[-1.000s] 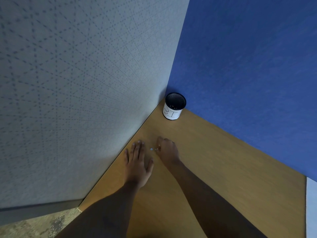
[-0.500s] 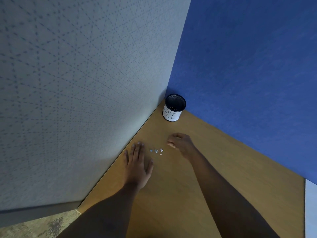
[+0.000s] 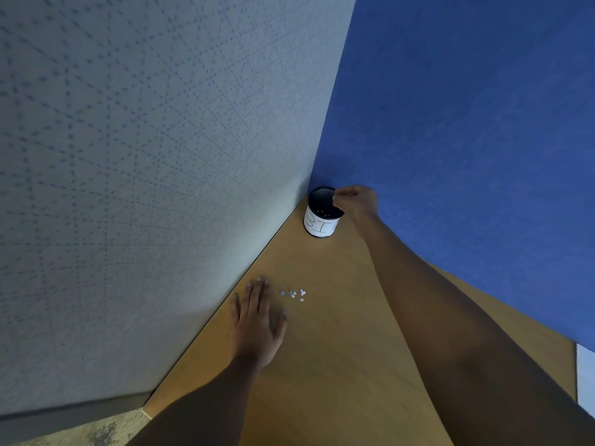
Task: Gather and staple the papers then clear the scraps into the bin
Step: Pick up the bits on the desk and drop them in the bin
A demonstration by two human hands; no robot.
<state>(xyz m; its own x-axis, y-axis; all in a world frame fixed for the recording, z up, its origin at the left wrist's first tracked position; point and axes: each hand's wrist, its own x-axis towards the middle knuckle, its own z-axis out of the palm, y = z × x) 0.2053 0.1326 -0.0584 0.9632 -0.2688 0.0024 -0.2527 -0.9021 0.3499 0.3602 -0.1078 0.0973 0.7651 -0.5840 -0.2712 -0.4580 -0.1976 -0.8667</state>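
With our right hand [image 3: 357, 201] pinched over the rim of the bin [image 3: 322, 217] in the desk corner, we should release only once centred above its mouth, while our left hand [image 3: 257, 320] lies spread flat beside the remaining scraps [image 3: 293, 294].

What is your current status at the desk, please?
Right hand pinched over black mesh bin. Left hand flat on wooden desk. Small paper scraps remain. Nothing in the way.

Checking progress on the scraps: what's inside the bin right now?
Inside the bin, a few small pale flecks show against the dark mesh wall, likely scraps. The right hand hangs over the rim, pinched, hiding part of the opening. More scraps lie on the desk.
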